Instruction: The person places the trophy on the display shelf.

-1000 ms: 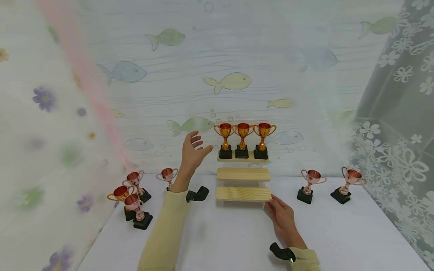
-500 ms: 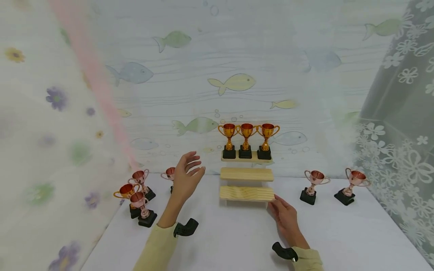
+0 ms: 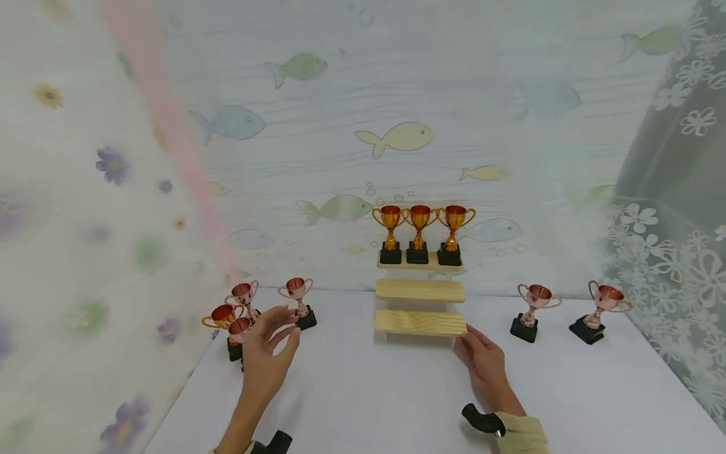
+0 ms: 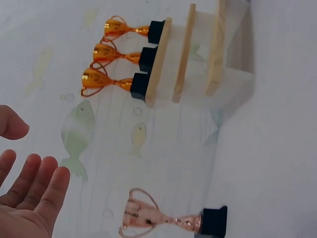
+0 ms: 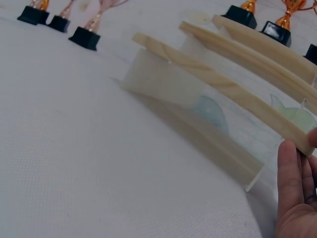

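Note:
A three-tier display shelf with pale wooden boards stands at the back of the table. My right hand pinches the right end of its lowest board; in the right wrist view, fingers lie beneath the board's corner with the thumb above. My left hand holds nothing, its fingers and thumb apart, and overlaps a pink trophy cup in the head view. Behind that cup are a gold trophy cup and a second pink cup. Another pink trophy cup stands just beyond my left fingertips.
Three gold trophy cups on black bases line the top board. Two pink trophy cups, one nearer the shelf and one farther right, stand on the white tabletop. A fish-patterned curtain hangs behind.
My left hand has come down and left from beside the top board to the left-hand trophy cups. My right hand keeps its hold on the lowest board. The head view has shifted slightly.

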Motion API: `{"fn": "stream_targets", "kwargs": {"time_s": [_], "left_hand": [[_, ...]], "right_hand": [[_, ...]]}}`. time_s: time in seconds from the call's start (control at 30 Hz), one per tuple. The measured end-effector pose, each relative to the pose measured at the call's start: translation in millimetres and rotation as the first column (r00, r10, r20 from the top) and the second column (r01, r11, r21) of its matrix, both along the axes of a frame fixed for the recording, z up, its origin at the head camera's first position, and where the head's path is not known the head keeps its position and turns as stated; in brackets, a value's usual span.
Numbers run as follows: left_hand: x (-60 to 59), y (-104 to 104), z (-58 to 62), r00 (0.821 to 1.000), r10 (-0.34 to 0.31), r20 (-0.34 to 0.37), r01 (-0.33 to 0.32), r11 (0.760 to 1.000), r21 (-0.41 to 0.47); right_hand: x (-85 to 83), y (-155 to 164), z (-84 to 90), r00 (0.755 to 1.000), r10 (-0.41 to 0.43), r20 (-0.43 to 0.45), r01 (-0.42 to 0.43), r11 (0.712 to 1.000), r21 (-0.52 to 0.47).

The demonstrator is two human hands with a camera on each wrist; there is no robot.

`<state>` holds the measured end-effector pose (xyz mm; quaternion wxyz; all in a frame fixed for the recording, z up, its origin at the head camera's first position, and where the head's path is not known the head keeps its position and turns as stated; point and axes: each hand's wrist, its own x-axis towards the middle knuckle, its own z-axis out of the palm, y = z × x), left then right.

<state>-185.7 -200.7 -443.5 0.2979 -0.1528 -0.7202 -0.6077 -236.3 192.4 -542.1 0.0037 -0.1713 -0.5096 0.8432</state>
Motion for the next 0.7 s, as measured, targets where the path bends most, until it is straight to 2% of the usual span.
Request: {"fn": "stream_targets", "kwargs": {"time_s": [0.13,0.2,0.27,0.33,0.4,0.47,0.5,0.57,0.7], "left_hand": [[18.1,-22.8,-11.7,0.994,0.103,-0.037,-0.104,0.995,-0.011],[25.4,-35.7,-18.7,0.987,0.157,-0.021,-0.157,0.988,-0.008],[31.1,-48.5,-26.1,0.972,0.232,0.032,-0.232,0.973,0.009],[34.5,-61.9,-34.0,0.943,0.317,0.104,-0.321,0.947,0.021],[35.9,-75.3,-40.6,0.902,0.385,0.195,-0.401,0.915,0.05],[35.4,-88.2,-45.4,0.857,0.431,0.284,-0.465,0.883,0.062],[34.1,-94.4,-47.0,0.839,0.437,0.325,-0.48,0.875,0.062],[31.0,-104.9,-48.4,0.81,0.417,0.413,-0.486,0.871,0.071],[21.8,-118.9,-48.1,0.758,0.347,0.552,-0.423,0.906,0.01]], "right_hand": [[0.8,1.0,0.0,1.0,0.001,-0.001,-0.001,1.0,-0.004],[1.2,0.9,0.0,1.0,-0.005,-0.002,0.005,1.0,-0.002],[1.3,0.5,0.1,1.0,-0.011,-0.003,0.011,1.0,0.002],[1.8,0.2,0.6,1.0,-0.011,0.0,0.011,1.0,0.011],[2.2,-0.1,0.9,1.0,-0.012,0.002,0.012,1.0,0.016],[2.4,-0.1,1.1,1.0,-0.01,0.005,0.01,1.0,0.018],[2.3,-0.1,1.1,1.0,-0.009,0.005,0.009,1.0,0.019],[2.1,-0.5,1.2,1.0,-0.016,0.001,0.016,1.0,0.007],[2.3,-1.5,1.8,1.0,-0.013,-0.007,0.013,1.0,-0.011]]}}
